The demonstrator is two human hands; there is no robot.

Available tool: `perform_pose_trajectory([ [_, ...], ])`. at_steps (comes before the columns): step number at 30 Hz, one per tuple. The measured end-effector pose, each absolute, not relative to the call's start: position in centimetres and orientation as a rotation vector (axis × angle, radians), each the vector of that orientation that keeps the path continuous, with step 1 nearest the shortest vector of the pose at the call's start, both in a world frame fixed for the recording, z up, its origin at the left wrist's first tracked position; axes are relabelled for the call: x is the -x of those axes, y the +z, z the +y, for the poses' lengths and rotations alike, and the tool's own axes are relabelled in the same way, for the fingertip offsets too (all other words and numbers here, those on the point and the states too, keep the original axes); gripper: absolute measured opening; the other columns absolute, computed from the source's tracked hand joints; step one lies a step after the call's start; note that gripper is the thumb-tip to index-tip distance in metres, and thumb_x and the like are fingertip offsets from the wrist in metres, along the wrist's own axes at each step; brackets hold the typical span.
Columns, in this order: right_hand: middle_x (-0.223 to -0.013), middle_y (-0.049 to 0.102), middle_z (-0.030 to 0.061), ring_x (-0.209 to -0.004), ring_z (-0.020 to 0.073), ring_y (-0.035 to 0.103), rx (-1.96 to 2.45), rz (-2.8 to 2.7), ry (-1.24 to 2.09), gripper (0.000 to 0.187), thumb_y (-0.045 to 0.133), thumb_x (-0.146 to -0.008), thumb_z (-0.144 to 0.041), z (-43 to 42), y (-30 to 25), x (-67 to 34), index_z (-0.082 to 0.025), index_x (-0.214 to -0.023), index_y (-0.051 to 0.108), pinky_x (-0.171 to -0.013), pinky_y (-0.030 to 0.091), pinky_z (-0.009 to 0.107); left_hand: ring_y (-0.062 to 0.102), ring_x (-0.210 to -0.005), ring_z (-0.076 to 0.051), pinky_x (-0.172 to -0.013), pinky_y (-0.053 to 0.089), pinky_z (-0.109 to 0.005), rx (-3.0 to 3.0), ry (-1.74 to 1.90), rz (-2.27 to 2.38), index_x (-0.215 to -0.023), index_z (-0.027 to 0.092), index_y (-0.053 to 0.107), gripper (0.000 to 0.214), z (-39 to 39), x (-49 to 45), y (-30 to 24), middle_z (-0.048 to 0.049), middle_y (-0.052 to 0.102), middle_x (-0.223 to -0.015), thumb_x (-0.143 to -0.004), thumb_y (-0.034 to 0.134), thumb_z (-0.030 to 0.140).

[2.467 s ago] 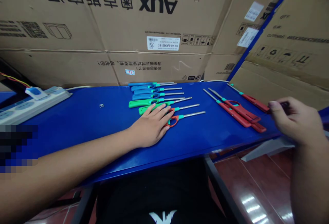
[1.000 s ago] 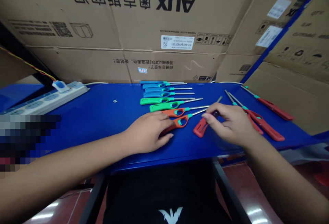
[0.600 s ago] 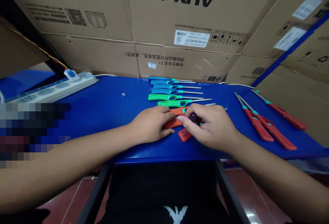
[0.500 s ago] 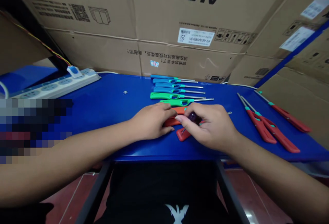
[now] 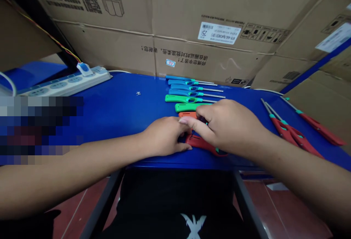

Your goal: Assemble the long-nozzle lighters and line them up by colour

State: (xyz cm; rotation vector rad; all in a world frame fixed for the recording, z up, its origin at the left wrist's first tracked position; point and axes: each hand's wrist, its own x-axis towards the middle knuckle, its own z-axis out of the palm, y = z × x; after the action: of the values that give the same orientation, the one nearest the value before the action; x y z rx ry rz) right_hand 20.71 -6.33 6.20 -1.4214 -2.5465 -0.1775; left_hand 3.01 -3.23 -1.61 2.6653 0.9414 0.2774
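Observation:
My right hand (image 5: pixel 233 125) is closed around the dark handle of a screwdriver (image 5: pixel 202 120), whose tip is hidden. Just left of it, my left hand (image 5: pixel 164 136) has its fingers curled over an orange-red lighter, which they mostly cover. A red long-neck lighter (image 5: pixel 201 144) lies at the left thumb and runs under my right hand. Beyond my fingers, an orange lighter (image 5: pixel 187 114) shows its handle end. Farther back lie a green lighter (image 5: pixel 189 107), a second green one (image 5: pixel 175 98) and several blue lighters (image 5: pixel 179 87), side by side.
Several red lighters (image 5: pixel 285 131) lie on the right of the blue table (image 5: pixel 115 103). Small metal bits (image 5: pixel 138 93) rest left of the row. A white power strip (image 5: pixel 65 84) stands at the back left. Cardboard (image 5: pixel 123 45) walls the back and right.
The view has shifted. The screwdriver has moved from the red lighter up and away toward the orange lighters. More of the red lighter shows, and it is turned slightly.

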Motion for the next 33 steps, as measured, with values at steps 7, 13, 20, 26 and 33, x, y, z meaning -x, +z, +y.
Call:
perform_pose_trajectory([
  [7, -0.075, 0.067, 0.0045, -0.059, 0.0139, 0.049, 1.133, -2.955, 0.182, 0.026, 0.048, -0.099, -0.033, -4.9, 8.5, -20.8, -0.018, -0.089, 0.065, -0.055, 0.024, 0.028, 0.068, -0.083, -0.024, -0.066, 0.049, -0.032, -2.698, 0.332, 0.943, -0.094, 0.02, 0.07, 0.027, -3.4, -3.1, -1.7, -0.0045, 0.073, -0.092, -0.081, 0.073, 0.043],
  [13, -0.083, 0.07, 0.0028, -0.064, 0.0149, 0.054, 0.963, -3.052, 0.273, 0.013, 0.059, -0.088, -0.027, -4.4, 9.5, -21.0, -0.021, -0.097, 0.065, -0.056, 0.029, 0.027, 0.069, -0.087, -0.027, -0.067, 0.053, -0.035, -2.681, 0.309, 0.992, -0.1, 0.019, 0.07, 0.035, -3.3, -3.1, -1.8, -0.0074, 0.073, -0.101, -0.078, 0.074, 0.046],
  [20, -0.081, 0.068, 0.0029, -0.064, 0.0148, 0.052, 0.974, -3.13, 0.239, 0.018, 0.048, -0.097, -0.027, -4.3, 9.7, -20.3, -0.02, -0.099, 0.065, -0.058, 0.03, 0.028, 0.069, -0.093, -0.029, -0.072, 0.055, -0.036, -2.681, 0.295, 1.034, -0.11, 0.02, 0.068, 0.047, -3.0, -3.1, -2.4, -0.0082, 0.073, -0.102, -0.077, 0.073, 0.054],
  [26, -0.084, 0.069, 0.0053, -0.073, 0.0177, 0.057, 1.016, -3.181, 0.181, 0.013, 0.055, -0.092, -0.028, -4.7, 10.4, -20.1, -0.02, -0.09, 0.065, -0.065, 0.036, 0.03, 0.069, -0.086, -0.027, -0.065, 0.051, -0.032, -2.637, 0.311, 1.024, -0.097, 0.021, 0.068, 0.037, -3.0, -3.1, -2.1, -0.0054, 0.073, -0.095, -0.076, 0.072, 0.051],
  [33, -0.09, 0.071, 0.0059, -0.073, 0.0162, 0.058, 0.907, -3.2, 0.212, 0.024, 0.047, -0.096, -0.025, -4.2, 9.9, -20.2, -0.019, -0.112, 0.064, -0.063, 0.034, 0.028, 0.068, -0.091, -0.029, -0.071, 0.053, -0.036, -2.635, 0.272, 1.038, -0.103, 0.019, 0.068, 0.044, -3.0, -3.1, -2.2, -0.008, 0.073, -0.098, -0.077, 0.072, 0.053],
])
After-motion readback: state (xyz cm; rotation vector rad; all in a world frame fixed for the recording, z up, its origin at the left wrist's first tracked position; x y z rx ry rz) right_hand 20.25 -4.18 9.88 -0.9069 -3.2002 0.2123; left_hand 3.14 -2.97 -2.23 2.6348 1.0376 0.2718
